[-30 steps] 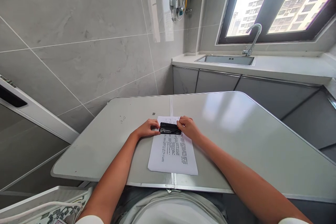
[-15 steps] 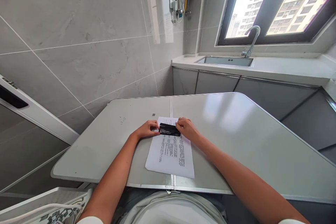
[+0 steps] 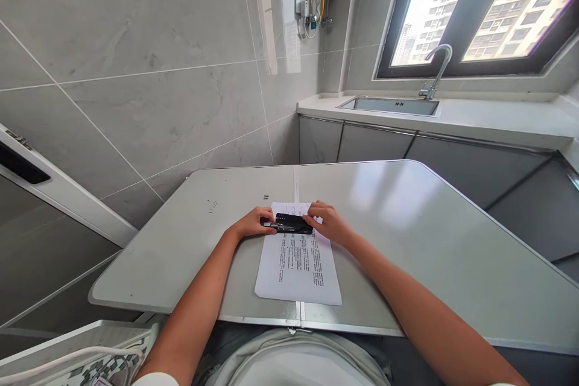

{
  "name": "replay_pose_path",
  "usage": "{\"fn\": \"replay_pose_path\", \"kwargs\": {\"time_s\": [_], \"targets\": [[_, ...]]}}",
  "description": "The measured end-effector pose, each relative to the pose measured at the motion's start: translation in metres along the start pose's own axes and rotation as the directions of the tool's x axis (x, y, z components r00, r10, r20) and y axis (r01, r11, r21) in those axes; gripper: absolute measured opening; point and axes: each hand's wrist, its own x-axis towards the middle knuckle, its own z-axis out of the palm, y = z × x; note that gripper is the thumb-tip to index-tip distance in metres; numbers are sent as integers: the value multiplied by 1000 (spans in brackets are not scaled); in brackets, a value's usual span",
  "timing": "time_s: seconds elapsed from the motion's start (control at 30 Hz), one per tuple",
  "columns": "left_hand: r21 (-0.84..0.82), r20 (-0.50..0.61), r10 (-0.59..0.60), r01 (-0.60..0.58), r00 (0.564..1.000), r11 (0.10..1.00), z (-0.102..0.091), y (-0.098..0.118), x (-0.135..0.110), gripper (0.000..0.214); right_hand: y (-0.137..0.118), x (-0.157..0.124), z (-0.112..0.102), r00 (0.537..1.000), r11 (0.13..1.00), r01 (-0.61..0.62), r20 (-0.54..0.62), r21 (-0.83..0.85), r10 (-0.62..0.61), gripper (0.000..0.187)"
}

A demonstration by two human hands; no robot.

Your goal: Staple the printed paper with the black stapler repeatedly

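A black stapler (image 3: 293, 224) lies on its side across the upper part of a printed sheet of paper (image 3: 296, 271). Its left end is gripped by my left hand (image 3: 256, 222), with thumb and fingers closed around it. At the other end, my right hand (image 3: 329, 222) pinches the stapler between thumb and fingers. A bright metal strip shows along the stapler near my left fingers. The paper lies flat on the table (image 3: 384, 241), over its middle seam. Whether it is one sheet or more, I cannot tell.
Loose staples (image 3: 212, 205) lie scattered on the table's left side. A small dark strip, perhaps of staples (image 3: 266, 197), sits beyond my left hand. Farther back are a counter with a sink (image 3: 392, 106) and a faucet (image 3: 438, 69). A white crate (image 3: 81, 356) stands at lower left.
The stapler has turned a little in my hands, so its metal strip now shows at the left end. The paper's lower edge has shifted slightly to the right.
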Motion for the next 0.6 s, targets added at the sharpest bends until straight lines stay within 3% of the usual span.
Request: {"fn": "replay_pose_path", "kwargs": {"time_s": [0.07, 0.2, 0.27, 0.37, 0.47, 0.53, 0.6], "targets": [[0, 0, 3, -3, 1000, 1000, 0, 0, 0, 33, -5, 2, 15, 996, 998, -53, -64, 39, 56, 18], [8, -9, -8, 8, 1000, 1000, -1, -3, -2, 31, -14, 2, 40, 994, 993, -107, -5, 39, 108, 35], [-7, -3, -32, 32, 999, 999, -3, -3, -4, 32, -15, 1, 45, 994, 995, -101, 27, -10, 101, 29], [-76, -29, -41, 39, 999, 996, -6, 0, -5, 41, -15, -2, 42, 999, 995, 34, 0, -89, -34, 25], [-229, -172, -23, -17, 985, 973, -6, 8, -5, 59, -18, -5, 32, 963, 943, 237, -69, -233, -259, 29], [-407, -243, -74, -32, 967, 913, -4, 13, -4, 60, -22, -6, 27, 931, 893, 301, -98, -335, -351, 33], [-579, -196, -156, 14, 968, 815, -1, 14, -3, 59, -28, -7, 24, 913, 852, 331, -92, -406, -398, 37]]}}
